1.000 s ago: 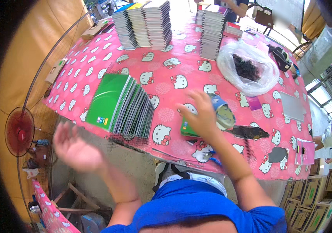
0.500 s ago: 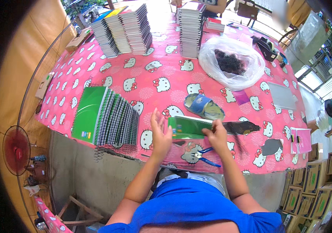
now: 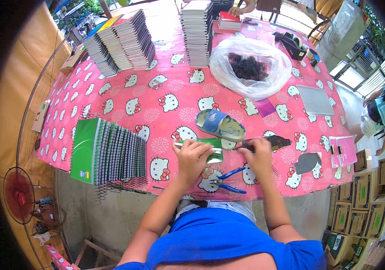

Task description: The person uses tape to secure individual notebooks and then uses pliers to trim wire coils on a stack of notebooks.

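Head view: green notebook (image 3: 218, 155) on pink worktop (image 3: 165, 130), long axis roughly left-right, in front of blue slipper (image 3: 219, 123). Its print not readable; small multicoloured lettering on cover of green spiral notebooks row (image 3: 107, 153). Notebook lies under left hand (image 3: 191, 157), fingers gripping it. Right hand (image 3: 258, 155) just right, fingers curled near black scrap (image 3: 279, 143); can't tell if holding anything. Blue-handled pliers (image 3: 229, 181) nearer the body.

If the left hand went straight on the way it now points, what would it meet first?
Past the green notebook it touches, the left hand would probably meet the blue-strapped slipper first, though depth is unclear from one view.
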